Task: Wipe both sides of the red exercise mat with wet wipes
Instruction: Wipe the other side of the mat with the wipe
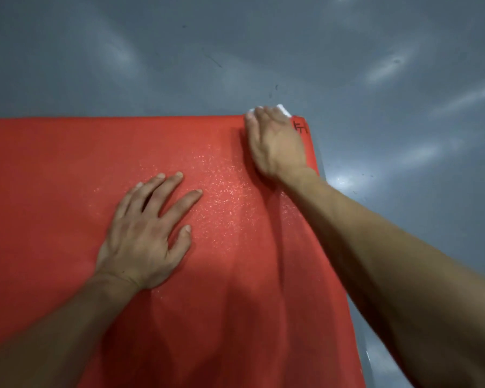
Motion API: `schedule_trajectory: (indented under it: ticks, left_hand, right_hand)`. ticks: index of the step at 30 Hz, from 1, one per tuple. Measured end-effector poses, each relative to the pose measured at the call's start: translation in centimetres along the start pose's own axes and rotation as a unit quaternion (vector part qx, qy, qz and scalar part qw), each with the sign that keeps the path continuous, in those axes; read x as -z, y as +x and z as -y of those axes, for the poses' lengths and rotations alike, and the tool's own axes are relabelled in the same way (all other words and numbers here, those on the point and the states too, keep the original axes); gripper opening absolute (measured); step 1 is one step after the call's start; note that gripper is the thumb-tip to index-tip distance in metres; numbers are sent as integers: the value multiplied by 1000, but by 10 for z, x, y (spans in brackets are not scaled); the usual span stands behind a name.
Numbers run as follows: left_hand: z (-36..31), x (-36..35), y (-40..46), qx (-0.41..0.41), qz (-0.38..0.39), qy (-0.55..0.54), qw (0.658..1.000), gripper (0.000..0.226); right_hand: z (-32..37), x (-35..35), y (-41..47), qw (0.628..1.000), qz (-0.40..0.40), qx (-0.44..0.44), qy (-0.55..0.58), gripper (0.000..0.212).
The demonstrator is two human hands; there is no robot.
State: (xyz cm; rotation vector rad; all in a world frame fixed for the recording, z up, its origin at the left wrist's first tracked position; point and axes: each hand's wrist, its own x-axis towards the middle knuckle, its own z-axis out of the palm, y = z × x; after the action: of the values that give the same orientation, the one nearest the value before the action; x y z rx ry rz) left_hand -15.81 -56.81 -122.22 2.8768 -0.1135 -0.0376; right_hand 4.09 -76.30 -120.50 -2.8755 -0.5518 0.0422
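Two bare hands on a red exercise mat point(67, 177), seen from the head camera looking down. Mat spread flat over a glossy grey floor point(179, 51), filling the left and lower part of the view, with its far edge running across the middle and its far right corner just beyond the right hand. Left hand point(146, 236) laid palm down near the middle of the mat, fingers straight and spread, thumb out to the side, gripping nothing, only resting flat on the surface. Right hand point(275, 141) reached out to the far right corner, palm down, fingers laid over a white wet wipe point(283, 110) and pressing it onto the mat at the far edge. Wipe mostly hidden under the fingers, with white bits peeking out past the fingertips and at the right side of the hand. Cannot tell whether the fingers curl round the wipe or lie straight on it, since that hand is blurred. Small black marking point(300, 126) on the mat just right of the right hand, too blurred to read. Speckled wet sheen point(221, 180) on the mat between the two hands. Soft white light reflections scattered over the floor beyond and to the right of the mat.
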Motion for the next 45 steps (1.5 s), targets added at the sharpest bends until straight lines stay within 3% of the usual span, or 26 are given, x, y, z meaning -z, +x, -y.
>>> schedule_trajectory:
  ticks: [5, 8, 11, 13, 17, 20, 23, 27, 29, 31, 34, 38, 41, 45]
  left_hand:
    - [-1, -2, 2, -8, -25, 5, 1000, 59]
    - [0, -1, 0, 1, -12, 3, 1000, 61]
    - [0, -1, 0, 3, -4, 0, 1000, 62]
    - [2, -1, 0, 6, -2, 2, 1000, 62]
    - [-1, 1, 0, 5, -2, 2, 1000, 63]
    - [-2, 0, 2, 1, -3, 1, 1000, 63]
    - [-2, -1, 2, 5, -3, -4, 1000, 63]
    - [1, -1, 0, 4, -5, -11, 1000, 62]
    - [0, -1, 1, 4, -5, -12, 1000, 62]
    - [0, -2, 1, 7, -7, -12, 1000, 62]
    - [0, -2, 1, 7, -9, -13, 1000, 62]
    - [1, -2, 0, 6, -7, -9, 1000, 63]
    - [0, -2, 1, 7, -7, -11, 1000, 63]
    - [0, -1, 1, 8, -8, -11, 1000, 63]
  right_hand:
    - [119, -37, 15, 996, 25, 78, 22, 52]
    - [74, -28, 9, 994, 9, 104, 41, 47]
    - [-16, -2, -1, 998, -40, 36, 40, 45]
    - [-41, 11, -3, 998, -48, -13, 30, 38]
    - [27, -12, 6, 991, -110, 70, 18, 24]
    - [79, -20, 6, 992, -6, 91, 85, 35]
    - [42, -6, 7, 994, -6, 47, 101, 33]
    - [-34, 30, 2, 974, -72, -93, 193, 29]
    - [-53, 47, -1, 932, -94, -156, 314, 16]
    - [-64, 58, -2, 866, -93, -207, 445, 9]
    - [-76, 62, -1, 803, -109, -272, 518, 31]
    - [-83, 60, 4, 803, -68, -312, 503, 30]
    - [-83, 68, 5, 809, -36, -294, 508, 28]
    - [-93, 71, 8, 843, -38, -232, 483, 27]
